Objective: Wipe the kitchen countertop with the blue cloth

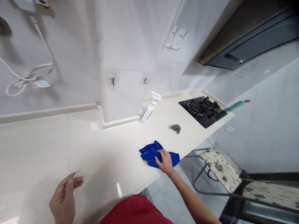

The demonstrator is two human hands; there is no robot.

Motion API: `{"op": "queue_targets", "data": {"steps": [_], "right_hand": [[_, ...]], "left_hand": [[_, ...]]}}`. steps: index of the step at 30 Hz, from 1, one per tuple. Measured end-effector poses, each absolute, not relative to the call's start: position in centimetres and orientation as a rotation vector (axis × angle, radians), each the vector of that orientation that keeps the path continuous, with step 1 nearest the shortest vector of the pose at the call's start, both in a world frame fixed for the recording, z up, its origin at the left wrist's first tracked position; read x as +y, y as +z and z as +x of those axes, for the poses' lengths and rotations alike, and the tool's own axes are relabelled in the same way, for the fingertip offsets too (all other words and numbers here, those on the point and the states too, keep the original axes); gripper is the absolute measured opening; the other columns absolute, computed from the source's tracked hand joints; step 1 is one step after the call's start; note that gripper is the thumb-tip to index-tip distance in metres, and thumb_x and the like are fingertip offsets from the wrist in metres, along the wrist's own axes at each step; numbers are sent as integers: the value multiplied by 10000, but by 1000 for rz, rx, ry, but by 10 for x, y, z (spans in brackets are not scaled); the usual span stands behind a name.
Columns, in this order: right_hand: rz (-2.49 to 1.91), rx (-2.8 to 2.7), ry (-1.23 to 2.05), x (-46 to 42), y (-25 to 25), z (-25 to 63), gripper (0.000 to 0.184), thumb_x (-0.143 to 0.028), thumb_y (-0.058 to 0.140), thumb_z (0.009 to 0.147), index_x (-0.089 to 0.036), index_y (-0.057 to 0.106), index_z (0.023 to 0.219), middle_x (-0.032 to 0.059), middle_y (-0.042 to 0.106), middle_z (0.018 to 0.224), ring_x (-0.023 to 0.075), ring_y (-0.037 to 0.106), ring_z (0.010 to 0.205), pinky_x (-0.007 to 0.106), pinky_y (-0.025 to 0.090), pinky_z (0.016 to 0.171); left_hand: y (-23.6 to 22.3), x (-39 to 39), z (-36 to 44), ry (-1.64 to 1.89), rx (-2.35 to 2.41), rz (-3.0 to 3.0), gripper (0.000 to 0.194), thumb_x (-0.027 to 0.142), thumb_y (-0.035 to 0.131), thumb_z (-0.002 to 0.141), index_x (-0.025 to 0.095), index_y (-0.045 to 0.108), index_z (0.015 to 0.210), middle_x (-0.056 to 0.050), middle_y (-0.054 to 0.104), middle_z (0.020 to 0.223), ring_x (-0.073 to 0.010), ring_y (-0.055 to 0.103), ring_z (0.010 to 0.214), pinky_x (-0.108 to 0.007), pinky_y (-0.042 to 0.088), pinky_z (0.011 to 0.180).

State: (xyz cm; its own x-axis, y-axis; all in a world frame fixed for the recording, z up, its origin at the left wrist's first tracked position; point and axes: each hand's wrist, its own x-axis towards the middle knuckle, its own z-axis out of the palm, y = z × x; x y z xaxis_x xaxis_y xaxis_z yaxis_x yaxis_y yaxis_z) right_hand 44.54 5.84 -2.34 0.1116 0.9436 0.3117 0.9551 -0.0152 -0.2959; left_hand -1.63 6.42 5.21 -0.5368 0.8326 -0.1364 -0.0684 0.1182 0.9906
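A bright blue cloth (151, 152) lies spread and creased on the pale countertop (109, 155), one end reaching the front edge. My right hand (165, 160) is on top of it, fingers bent and gripping the fabric. Over the left part of the counter hovers my left hand (64, 199), with nothing in it, its fingers loosely curved and the thumb apart. Beyond the cloth sits a grey scouring pad (176, 128). A white spray bottle (150, 107) stands near the wall corner.
A black gas hob (202, 110) is set into the far right counter, with a green roll-like object (235, 106) beside it. A floral folding chair (220, 168) stands at the right, below the edge. A white cable (44, 43) hangs at the left wall.
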Motion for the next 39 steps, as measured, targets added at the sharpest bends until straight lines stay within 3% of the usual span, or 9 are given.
{"op": "queue_targets", "data": {"steps": [4, 8, 15, 20, 26, 29, 31, 34, 39], "right_hand": [[-2344, -1669, -210, 86, -30, 448, 514, -432, 382, 954, -141, 553, 1341, 172, 548, 1386, 330, 503, 1203, 469, 415, 934], [-2455, -1683, -239, 133, -29, 399, 582, -384, 326, 962, -87, 480, 1438, 185, 451, 1516, 365, 428, 1315, 526, 354, 1028], [-2336, -1893, 28, 231, -11, 279, 671, -359, 336, 948, -2, 345, 1516, 202, 291, 1613, 368, 234, 1490, 558, 110, 1211], [-2026, -2177, 270, 239, 2, 181, 730, -396, 400, 929, -2, 295, 1534, 214, 211, 1636, 385, 132, 1522, 604, 53, 1218], [-1352, -2495, 583, 199, 13, 120, 777, -458, 478, 912, -86, 266, 1561, 137, 178, 1662, 324, 80, 1542, 565, 11, 1253], [-1194, -2372, 829, 188, 12, 128, 728, -455, 589, 837, -155, 439, 1483, 109, 334, 1614, 299, 208, 1522, 551, 94, 1258], [-1140, -2126, 1009, 183, 9, 145, 547, -400, 558, 848, -204, 576, 1359, 88, 537, 1480, 258, 424, 1420, 500, 273, 1219], [-1213, -1614, 1042, 168, 2, 185, 381, -315, 404, 908, -213, 683, 1147, 88, 718, 1207, 221, 651, 1140, 407, 500, 1021], [-1393, -1345, 871, 127, -10, 257, 335, -346, 409, 905, -184, 690, 988, 109, 752, 1040, 237, 692, 985, 368, 556, 867]], "left_hand": [[43, 71, -22, 1681, 1575, 460, 506, 554, 803, 692, 184, 716, 1027, 17, 696, 765, -113, 654, 719, -207, 573, 718], [29, 69, -27, 1632, 1708, 449, 514, 593, 753, 736, 208, 714, 1075, 19, 701, 808, -101, 655, 723, -199, 559, 749], [30, 74, -29, 1474, 1824, 604, 528, 640, 663, 791, 215, 691, 1102, -3, 709, 824, -134, 673, 753, -237, 562, 766], [37, 79, -21, 1434, 1802, 777, 577, 673, 616, 795, 174, 678, 1079, -40, 719, 795, -167, 689, 715, -265, 595, 725], [31, 73, -14, 1271, 1712, 1193, 476, 629, 554, 856, 198, 690, 1005, -42, 750, 773, -185, 725, 697, -258, 612, 665], [35, 72, -11, 1206, 1645, 1442, 362, 538, 543, 902, 233, 699, 1019, -36, 772, 868, -182, 742, 792, -205, 579, 561], [39, 75, -7, 1211, 1593, 1566, 304, 474, 530, 931, 249, 695, 1050, -35, 772, 952, -175, 740, 844, -199, 576, 560], [41, 88, 1, 1216, 1564, 1729, 269, 402, 496, 968, 263, 685, 1099, -35, 759, 1024, -164, 729, 900, -245, 611, 749], [19, 130, 33, 988, 1798, 2044, 416, 391, 433, 982, 188, 625, 1291, -133, 690, 1218, -277, 631, 1171, -457, 550, 1001]]}}
